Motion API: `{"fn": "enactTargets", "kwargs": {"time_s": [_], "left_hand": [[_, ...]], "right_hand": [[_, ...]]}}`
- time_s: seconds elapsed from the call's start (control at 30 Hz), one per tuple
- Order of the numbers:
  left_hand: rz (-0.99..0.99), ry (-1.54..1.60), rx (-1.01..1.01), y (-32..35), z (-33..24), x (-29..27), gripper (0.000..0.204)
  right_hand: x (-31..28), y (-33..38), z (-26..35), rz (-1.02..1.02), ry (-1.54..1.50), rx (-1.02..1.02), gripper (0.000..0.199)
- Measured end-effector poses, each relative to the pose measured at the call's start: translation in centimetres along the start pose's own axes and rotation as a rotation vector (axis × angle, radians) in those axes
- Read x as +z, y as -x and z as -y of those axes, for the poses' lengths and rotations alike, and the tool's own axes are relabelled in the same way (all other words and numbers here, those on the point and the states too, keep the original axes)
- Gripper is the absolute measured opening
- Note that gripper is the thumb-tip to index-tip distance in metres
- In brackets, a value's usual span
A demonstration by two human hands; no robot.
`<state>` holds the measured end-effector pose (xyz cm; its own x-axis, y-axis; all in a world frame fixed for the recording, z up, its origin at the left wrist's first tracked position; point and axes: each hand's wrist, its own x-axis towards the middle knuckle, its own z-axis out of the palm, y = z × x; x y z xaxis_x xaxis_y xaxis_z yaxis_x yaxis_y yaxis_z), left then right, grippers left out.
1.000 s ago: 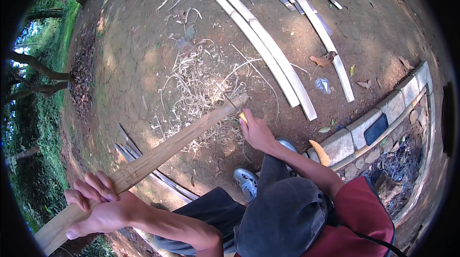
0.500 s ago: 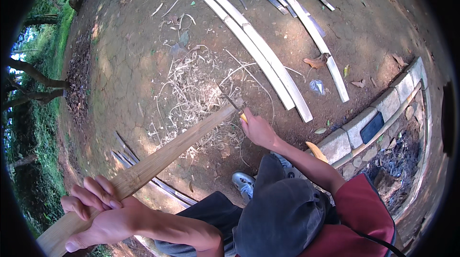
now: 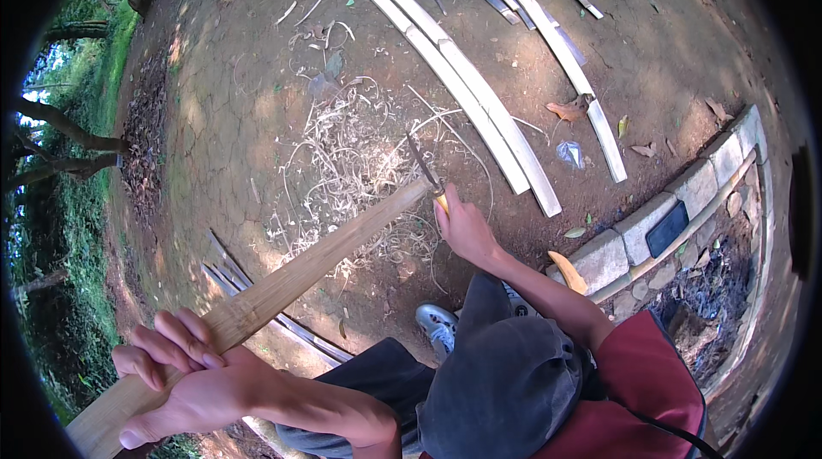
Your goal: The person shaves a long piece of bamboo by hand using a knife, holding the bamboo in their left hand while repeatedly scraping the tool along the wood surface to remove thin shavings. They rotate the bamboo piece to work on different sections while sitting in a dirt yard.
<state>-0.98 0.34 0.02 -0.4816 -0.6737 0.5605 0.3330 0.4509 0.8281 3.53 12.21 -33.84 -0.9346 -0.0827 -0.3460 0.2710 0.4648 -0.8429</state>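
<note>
A long, flat bamboo slat (image 3: 317,266) slants across from the lower left up toward the middle. Wrapped round its near part is my left hand (image 3: 193,378), with the fingers over the far edge and the thumb along the near one. My right hand (image 3: 467,226) is closed on the yellow handle of a knife (image 3: 421,161) at the slat's far end. The dark, narrow blade points up and left, just past that end; whether it touches the wood I cannot tell. Beneath them, a heap of pale, curled shavings (image 3: 347,155) covers the ground.
Pale bamboo slats (image 3: 479,99) lie beyond the shavings, with several more at the upper right. Darker strips (image 3: 300,335) lie under the held slat. To the right, a stone border (image 3: 638,223) carries a dark phone (image 3: 667,229) and a curved yellow-orange piece (image 3: 568,272).
The knife's blade has swung to the right and stands steeper at the slat's end. My right hand has moved slightly right and down. My left hand keeps its grip on the slat.
</note>
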Motion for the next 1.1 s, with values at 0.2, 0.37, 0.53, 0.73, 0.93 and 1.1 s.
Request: {"fn": "enactTargets", "kwargs": {"time_s": [0.2,0.37,0.53,0.73,0.93,1.1], "left_hand": [[0.003,0.029,0.004,0.4,-0.8,0.8,0.069],[0.022,0.043,0.044,0.4,-0.3,0.0,0.069],[0.039,0.077,0.019,0.7,-0.5,0.4,0.069],[0.013,0.091,0.019,-0.1,-0.4,0.0,0.069],[-0.011,-0.007,0.014,0.4,-0.5,0.2,0.069],[0.022,0.025,0.017,1.0,-1.3,0.8,0.071]], "right_hand": [[3.2,-2.3,-6.4,-0.014,0.104,0.052,0.023],[0.4,-0.3,-1.3,-0.007,-0.001,0.049,0.024],[2.9,-1.2,-3.6,0.000,0.113,0.065,0.024],[1.2,-1.0,-1.5,-0.026,-0.065,-0.028,0.025],[0.3,-1.4,0.0,-0.128,-0.104,-0.018,0.022],[3.0,-3.9,-4.5,0.039,0.043,0.121,0.024]]}}
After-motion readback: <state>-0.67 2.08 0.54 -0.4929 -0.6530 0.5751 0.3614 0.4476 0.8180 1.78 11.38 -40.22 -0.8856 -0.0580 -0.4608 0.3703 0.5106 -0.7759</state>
